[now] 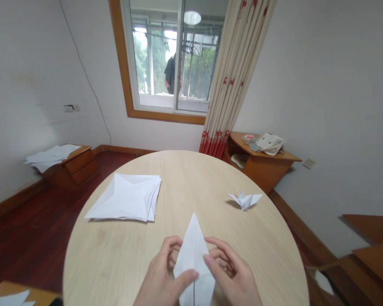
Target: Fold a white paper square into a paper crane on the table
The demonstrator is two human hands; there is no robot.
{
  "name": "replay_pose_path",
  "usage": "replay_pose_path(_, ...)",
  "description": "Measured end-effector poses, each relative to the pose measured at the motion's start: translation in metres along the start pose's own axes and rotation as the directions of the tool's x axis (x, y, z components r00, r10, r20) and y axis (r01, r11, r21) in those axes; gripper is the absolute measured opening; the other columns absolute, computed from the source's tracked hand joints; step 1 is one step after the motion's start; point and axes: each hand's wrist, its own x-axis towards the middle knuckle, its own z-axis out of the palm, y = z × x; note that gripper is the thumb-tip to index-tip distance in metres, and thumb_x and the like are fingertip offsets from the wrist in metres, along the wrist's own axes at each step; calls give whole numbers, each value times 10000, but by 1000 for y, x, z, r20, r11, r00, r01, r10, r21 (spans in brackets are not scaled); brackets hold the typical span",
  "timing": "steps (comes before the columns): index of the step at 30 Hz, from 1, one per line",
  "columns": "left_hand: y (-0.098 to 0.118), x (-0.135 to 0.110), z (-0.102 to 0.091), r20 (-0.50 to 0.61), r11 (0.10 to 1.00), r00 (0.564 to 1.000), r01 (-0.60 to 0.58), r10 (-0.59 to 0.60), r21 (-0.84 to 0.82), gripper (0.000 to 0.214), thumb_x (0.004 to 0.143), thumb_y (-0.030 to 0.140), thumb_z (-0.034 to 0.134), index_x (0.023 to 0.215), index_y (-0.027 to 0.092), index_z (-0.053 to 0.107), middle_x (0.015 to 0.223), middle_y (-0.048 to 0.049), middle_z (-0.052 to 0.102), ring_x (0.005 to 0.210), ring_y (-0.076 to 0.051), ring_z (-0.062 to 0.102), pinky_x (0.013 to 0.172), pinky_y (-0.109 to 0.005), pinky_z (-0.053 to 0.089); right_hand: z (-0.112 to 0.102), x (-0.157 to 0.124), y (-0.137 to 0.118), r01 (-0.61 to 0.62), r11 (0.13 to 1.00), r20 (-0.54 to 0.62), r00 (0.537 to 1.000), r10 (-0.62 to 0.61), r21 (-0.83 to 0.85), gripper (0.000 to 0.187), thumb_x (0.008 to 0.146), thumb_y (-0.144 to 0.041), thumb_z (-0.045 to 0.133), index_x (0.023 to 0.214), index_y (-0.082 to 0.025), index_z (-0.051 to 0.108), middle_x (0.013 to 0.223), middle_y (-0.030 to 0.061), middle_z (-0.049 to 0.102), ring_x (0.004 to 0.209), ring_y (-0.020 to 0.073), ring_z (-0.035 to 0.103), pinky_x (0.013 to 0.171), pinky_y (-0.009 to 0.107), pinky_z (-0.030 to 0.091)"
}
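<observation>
Pinched by both hands, white folded paper (193, 250) tapers upward.

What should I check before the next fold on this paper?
1. The left hand and right hand both pinch the folded paper: ok.
2. Its tip points away, sharp and in view: ok.
3. Its lower end is cut off by the picture's edge: cannot tell.
4. The stack of sheets lies apart from the hands: ok.
5. The paper crane sits apart on the table: ok.
</observation>
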Motion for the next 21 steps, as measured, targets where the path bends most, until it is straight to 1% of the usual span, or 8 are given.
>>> replay_pose_path(3, -6, -3, -2, 79, 988, 996, 55, -44, -143, 367, 779, 331, 723, 1059, 201, 524, 901, -63, 699, 843, -210, 676, 747, -298, 524, 1, 1, 0, -42, 996, -10, 999, 43, 73, 406, 779, -497, 687, 1031, -181, 726, 729, 61, 686, 510, 136, 589, 439, 210, 465)
replay_pose_path(6, -11, -2, -6, 81, 971, 996, -2, 22, -238, 283, 775, 380, 733, 946, 198, 601, 1153, -123, 641, 902, -230, 682, 725, -304, 544, 1, 0, 8, -62, 988, 39, 998, 57, 142, 387, 797, -503, 665, 1045, -215, 735, 772, 54, 673, 361, 60, 431, 311, 184, 296)
replay_pose_path(10, -12, 0, -11, 38, 972, 975, -214, 219, -93, 195, 776, 369, 739, 724, 185, 700, 1255, -135, 583, 1193, -308, 546, 845, -352, 536, -3, 0, 12, -106, 967, 178, 982, 65, 231, 451, 825, -589, 589, 940, -183, 748, 644, 28, 611, 348, 52, 380, 349, 197, 264)
replay_pose_path(14, -7, 0, -15, 45, 921, 920, -390, 388, 20, 210, 842, 339, 675, 676, 231, 743, 1361, -85, 506, 1168, -282, 567, 914, -379, 520, -7, 2, 0, -263, 931, 246, 948, 201, 252, 560, 838, -661, 518, 981, -155, 711, 453, -42, 457, 376, 78, 382, 423, 207, 312)
replay_pose_path(16, -3, 1, -17, 102, 860, 861, -505, 498, 70, 183, 877, 271, 636, 742, 266, 759, 1283, -70, 576, 1155, -257, 578, 942, -359, 505, -8, 4, -2, -270, 946, 223, 948, 229, 178, 516, 806, -634, 590, 989, -166, 702, 490, -38, 476, 422, 88, 415, 444, 206, 310)
replay_pose_path(18, 2, 1, -18, 163, 805, 803, -589, 574, 66, 192, 906, 209, 586, 851, 280, 756, 1119, -71, 674, 1064, -226, 635, 908, -323, 525, -10, 4, 2, -230, 967, 233, 952, 201, 106, 533, 820, -659, 549, 993, -178, 701, 521, -36, 470, 445, 92, 412, 448, 208, 305)
replay_pose_path(19, 5, 1, -18, 160, 798, 794, -601, 587, 53, 194, 912, 188, 575, 895, 279, 746, 1053, -68, 701, 1006, -213, 664, 871, -302, 542, -10, 4, 6, -191, 979, 256, 952, 167, 72, 587, 843, -697, 465, 977, -180, 706, 549, -27, 477, 452, 94, 404, 450, 215, 312)
replay_pose_path(21, 10, 0, -16, 76, 820, 822, -569, 565, 55, 164, 900, 175, 594, 915, 270, 726, 984, -56, 727, 920, -197, 696, 812, -266, 560, -11, 4, 12, -77, 997, 336, 939, 78, -18, 723, 872, -748, 266, 909, -189, 724, 657, 17, 535, 508, 116, 446, 491, 244, 378)
